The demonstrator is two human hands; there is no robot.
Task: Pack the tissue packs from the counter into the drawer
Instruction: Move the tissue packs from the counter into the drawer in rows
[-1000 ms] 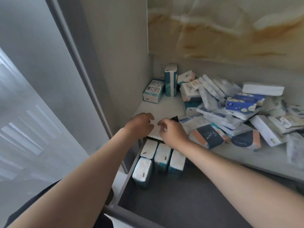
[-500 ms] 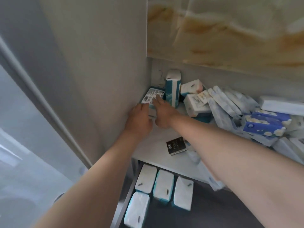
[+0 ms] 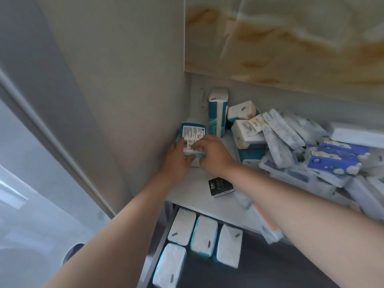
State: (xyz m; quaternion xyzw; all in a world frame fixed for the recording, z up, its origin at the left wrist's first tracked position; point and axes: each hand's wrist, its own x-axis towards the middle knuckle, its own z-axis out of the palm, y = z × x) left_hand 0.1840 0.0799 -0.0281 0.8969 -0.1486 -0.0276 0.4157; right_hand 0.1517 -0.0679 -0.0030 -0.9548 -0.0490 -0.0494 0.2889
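As left hand point(image 3: 176, 162), right hand point(image 3: 215, 156) grip teal pack point(image 3: 192, 133), upright pack point(image 3: 217, 115) stands beside.

Only legible word: "Face", pale letters on the small black pack point(image 3: 221, 187) lying on the bench point(image 3: 188, 193). The characters beside it are too small to read. The teal pack point(image 3: 192, 136) has a white label with barcode and fine print, blurred. Round logo on the blue packs point(image 3: 334, 161) is illegible. Print on the white pack point(image 3: 248, 127) is unreadable too.
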